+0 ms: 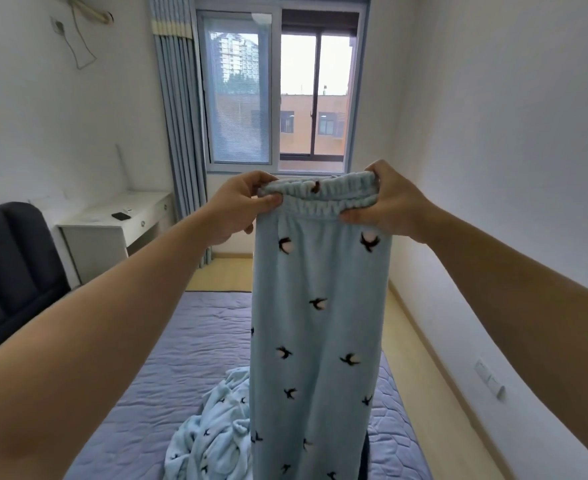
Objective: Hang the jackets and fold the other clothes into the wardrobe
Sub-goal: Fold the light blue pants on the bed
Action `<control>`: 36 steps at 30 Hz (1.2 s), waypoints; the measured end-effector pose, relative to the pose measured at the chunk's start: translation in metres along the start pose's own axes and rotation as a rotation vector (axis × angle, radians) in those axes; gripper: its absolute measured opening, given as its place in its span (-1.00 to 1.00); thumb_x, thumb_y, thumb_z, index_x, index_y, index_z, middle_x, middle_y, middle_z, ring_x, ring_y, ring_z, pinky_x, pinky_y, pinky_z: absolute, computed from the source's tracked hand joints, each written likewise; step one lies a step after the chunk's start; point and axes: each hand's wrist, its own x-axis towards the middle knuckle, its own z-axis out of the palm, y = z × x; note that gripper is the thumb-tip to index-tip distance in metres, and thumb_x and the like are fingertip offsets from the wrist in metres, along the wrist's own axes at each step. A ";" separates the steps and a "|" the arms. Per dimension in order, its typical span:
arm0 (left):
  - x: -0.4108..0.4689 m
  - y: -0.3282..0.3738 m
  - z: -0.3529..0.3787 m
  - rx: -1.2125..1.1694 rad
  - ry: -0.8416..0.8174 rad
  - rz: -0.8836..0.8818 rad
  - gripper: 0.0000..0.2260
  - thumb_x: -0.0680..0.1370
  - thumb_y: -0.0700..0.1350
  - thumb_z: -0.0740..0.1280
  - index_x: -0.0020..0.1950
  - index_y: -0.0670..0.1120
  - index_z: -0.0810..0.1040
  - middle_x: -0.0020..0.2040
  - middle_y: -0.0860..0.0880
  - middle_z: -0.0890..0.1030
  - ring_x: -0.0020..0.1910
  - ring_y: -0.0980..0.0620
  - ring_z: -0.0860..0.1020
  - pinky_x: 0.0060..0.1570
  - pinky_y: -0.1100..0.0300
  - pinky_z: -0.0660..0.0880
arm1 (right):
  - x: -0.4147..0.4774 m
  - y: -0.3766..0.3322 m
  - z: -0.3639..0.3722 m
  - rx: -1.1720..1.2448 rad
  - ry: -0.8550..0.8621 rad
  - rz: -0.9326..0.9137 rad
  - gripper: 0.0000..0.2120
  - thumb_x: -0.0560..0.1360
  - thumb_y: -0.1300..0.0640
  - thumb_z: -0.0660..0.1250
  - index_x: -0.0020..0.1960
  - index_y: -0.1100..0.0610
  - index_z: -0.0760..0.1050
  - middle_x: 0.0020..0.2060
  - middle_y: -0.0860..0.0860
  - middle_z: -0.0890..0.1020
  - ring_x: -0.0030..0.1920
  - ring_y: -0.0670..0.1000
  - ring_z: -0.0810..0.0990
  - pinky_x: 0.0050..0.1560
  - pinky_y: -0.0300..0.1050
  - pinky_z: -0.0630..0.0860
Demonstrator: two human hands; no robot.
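Pale blue trousers [320, 306], bird print, hang in the air over the bed [168, 358]. The legs fall straight and the hems are out of view below.

Left hand [240, 202] and right hand [386, 199] each take one end of the elastic waistband [323, 199]. Both grips are clamped on fabric, thumbs on the near side.

Risks, as judged:
- The fleece looks thick and the waistband gathers, so a pinch could slip, one side drop and the fold skew.
- The legs hang just in front of the crumpled matching garment [213, 434] at near centre of the bed. Lowering there would land on it and tangle or crease both.
- Bare quilt to the left looks safer.
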 end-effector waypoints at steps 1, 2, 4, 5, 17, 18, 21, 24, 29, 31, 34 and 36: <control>-0.001 0.002 0.001 0.030 -0.005 0.002 -0.79 0.59 -0.19 0.36 0.22 -0.16 0.50 -0.02 -0.08 0.54 -0.19 0.00 0.57 -0.49 0.24 0.51 | -0.002 0.000 0.000 -0.001 -0.009 0.008 -0.44 0.28 0.04 0.66 0.07 0.03 0.35 -0.06 -0.03 0.54 -0.07 -0.05 0.56 -0.14 -0.17 0.56; -0.001 0.004 0.002 0.043 -0.017 -0.015 -0.79 0.59 -0.19 0.36 0.22 -0.15 0.50 0.03 -0.09 0.55 -0.09 -0.04 0.61 -0.44 0.18 0.59 | -0.003 0.000 -0.001 -0.004 -0.026 0.014 -0.43 0.29 0.04 0.65 0.08 0.02 0.34 -0.05 -0.03 0.54 -0.06 -0.05 0.55 -0.15 -0.19 0.55; -0.003 0.008 0.001 0.020 -0.069 -0.083 -0.79 0.59 -0.19 0.36 0.21 -0.15 0.49 0.10 -0.15 0.56 0.04 -0.13 0.64 -0.36 0.06 0.65 | -0.007 0.000 -0.004 0.019 -0.096 0.043 -0.44 0.30 0.06 0.65 0.11 0.03 0.35 -0.01 0.00 0.54 -0.01 -0.01 0.58 -0.15 -0.19 0.59; -0.004 0.009 -0.002 -0.008 -0.114 -0.123 -0.79 0.58 -0.19 0.37 0.21 -0.15 0.49 0.11 -0.16 0.56 0.05 -0.15 0.64 -0.34 0.04 0.66 | -0.009 -0.001 -0.007 0.067 -0.167 0.070 -0.44 0.29 0.09 0.65 0.12 0.04 0.37 0.02 0.03 0.57 0.03 0.03 0.61 -0.14 -0.17 0.62; -0.012 0.005 -0.045 -0.432 -1.107 -0.357 -0.51 0.55 -0.23 0.42 0.42 -0.32 0.36 0.12 -0.30 0.60 -0.13 -0.17 0.70 -0.34 0.08 0.67 | -0.017 -0.021 -0.032 0.446 -1.208 0.254 -0.35 0.35 0.26 0.60 0.37 0.17 0.45 0.30 0.25 0.56 0.30 0.29 0.54 0.14 0.16 0.59; -0.010 0.005 -0.046 -0.495 -1.168 -0.341 -0.51 0.59 -0.26 0.35 0.46 -0.36 0.28 0.14 -0.32 0.59 -0.12 -0.18 0.70 -0.32 0.08 0.67 | -0.015 -0.022 -0.031 0.480 -1.245 0.249 -0.31 0.35 0.24 0.60 0.40 0.26 0.40 0.30 0.28 0.54 0.30 0.29 0.54 0.16 0.16 0.58; -0.005 0.004 -0.048 -0.660 -1.336 -0.305 -0.60 0.66 -0.35 0.16 0.48 -0.42 0.21 0.20 -0.37 0.56 -0.07 -0.21 0.70 -0.21 0.07 0.68 | -0.006 -0.024 -0.028 0.576 -1.363 0.218 -0.43 0.41 0.25 0.55 0.35 0.35 0.45 0.24 0.26 0.59 0.24 0.23 0.59 0.18 0.09 0.58; 0.003 -0.006 -0.051 -0.689 -1.348 -0.351 -0.63 0.65 -0.34 0.18 0.44 -0.41 0.30 0.17 -0.38 0.59 -0.13 -0.19 0.71 -0.24 0.08 0.68 | 0.002 -0.020 -0.022 0.622 -1.411 0.214 -0.48 0.43 0.25 0.53 0.32 0.36 0.47 0.21 0.25 0.61 0.22 0.21 0.60 0.17 0.07 0.58; 0.013 -0.040 -0.050 -0.253 -0.876 -0.510 -0.42 0.31 -0.12 0.63 0.24 -0.31 0.58 0.00 -0.27 0.66 -0.33 -0.10 0.67 -0.46 0.17 0.61 | 0.023 -0.004 0.004 0.349 -1.232 0.344 -0.49 0.36 0.19 0.59 0.25 0.30 0.56 0.20 0.26 0.62 0.22 0.27 0.61 0.18 0.20 0.59; 0.023 -0.061 -0.044 -0.183 -0.730 -0.588 -0.51 0.38 -0.19 0.55 0.27 -0.29 0.57 0.02 -0.23 0.67 -0.23 -0.10 0.69 -0.44 0.16 0.62 | 0.034 0.008 0.025 0.151 -1.111 0.410 -0.57 0.41 0.20 0.56 0.23 0.26 0.56 0.16 0.20 0.66 0.14 0.20 0.66 0.03 0.08 0.66; 0.047 -0.097 -0.029 -0.020 -0.484 -0.625 -0.73 0.55 -0.29 0.37 0.26 -0.19 0.58 0.13 -0.19 0.64 -0.04 -0.09 0.67 -0.30 0.10 0.66 | 0.055 0.033 0.066 -0.154 -0.856 0.457 -0.70 0.40 0.16 0.57 0.10 0.15 0.62 -0.10 0.03 0.67 -0.19 -0.03 0.58 -0.36 -0.22 0.45; 0.065 -0.127 -0.015 -0.005 -0.344 -0.612 -0.78 0.59 -0.35 0.31 0.22 -0.21 0.57 0.16 -0.21 0.60 0.04 -0.13 0.64 -0.20 0.00 0.68 | 0.071 0.052 0.097 -0.171 -0.720 0.506 -0.69 0.39 0.21 0.57 0.10 0.16 0.61 -0.12 0.03 0.62 -0.21 -0.03 0.57 -0.40 -0.22 0.48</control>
